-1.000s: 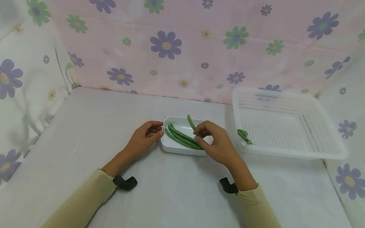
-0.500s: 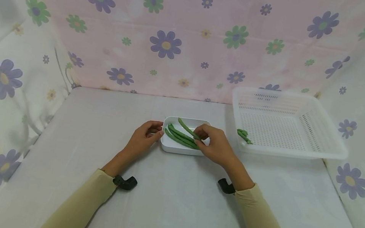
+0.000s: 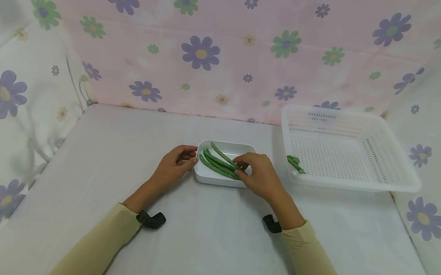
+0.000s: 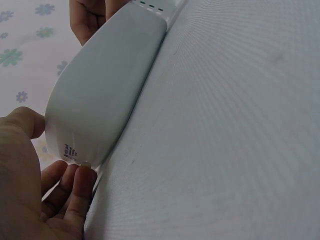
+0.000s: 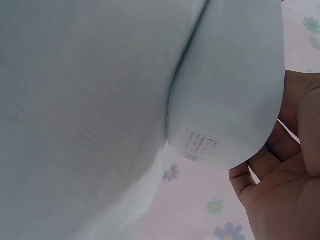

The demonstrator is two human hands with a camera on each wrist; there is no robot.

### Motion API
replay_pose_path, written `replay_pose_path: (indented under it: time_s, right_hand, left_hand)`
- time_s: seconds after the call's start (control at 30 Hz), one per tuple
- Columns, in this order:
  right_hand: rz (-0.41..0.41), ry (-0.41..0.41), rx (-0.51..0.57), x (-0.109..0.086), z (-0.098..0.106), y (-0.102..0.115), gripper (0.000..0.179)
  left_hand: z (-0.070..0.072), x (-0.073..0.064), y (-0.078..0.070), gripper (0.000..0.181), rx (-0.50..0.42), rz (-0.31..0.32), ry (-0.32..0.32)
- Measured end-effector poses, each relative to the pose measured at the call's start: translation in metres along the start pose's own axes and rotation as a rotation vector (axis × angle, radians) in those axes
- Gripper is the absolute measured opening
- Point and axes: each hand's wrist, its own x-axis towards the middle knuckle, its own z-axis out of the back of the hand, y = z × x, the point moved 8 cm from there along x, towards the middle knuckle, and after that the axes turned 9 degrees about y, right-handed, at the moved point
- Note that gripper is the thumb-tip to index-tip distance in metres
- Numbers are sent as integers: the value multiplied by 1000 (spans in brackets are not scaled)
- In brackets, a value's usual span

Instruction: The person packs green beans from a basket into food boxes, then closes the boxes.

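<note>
A small white tray [image 3: 219, 181] stands on the table with several green beans [image 3: 215, 167] lying lengthwise in it. My left hand [image 3: 172, 166] holds the tray's left end; in the left wrist view its thumb and fingertips touch the tray wall [image 4: 105, 90]. Over the tray's right part, my right hand [image 3: 261, 176] pinches the lower end of one green bean [image 3: 221, 152], whose far end points up and left inside the tray. The beans' right ends are hidden behind the right hand. In the right wrist view the tray wall, bearing a label [image 5: 201, 144], covers the beans.
A large white perforated basket [image 3: 401, 177] stands at the back right, with a few green beans [image 3: 295, 164] at its left side. A pale cloth covers the table [image 3: 198, 246]. Flowered curtains [image 3: 226, 27] close off the back and sides.
My right hand has brought its green bean down and left into the tray, and the bean lies flatter beside the others. The left hand has stayed at the tray's left end.
</note>
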Motion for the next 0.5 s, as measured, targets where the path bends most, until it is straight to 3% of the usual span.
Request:
replay_pose_path:
  time_s: [0.27, 0.5]
  right_hand:
    - [-54, 80, -38, 6, -5, -2, 23]
    - [-88, 100, -35, 7, -7, -3, 23]
  left_hand:
    - [1, -1, 0, 44, 19, 4, -2]
    - [0, 1, 0, 44, 14, 2, 6]
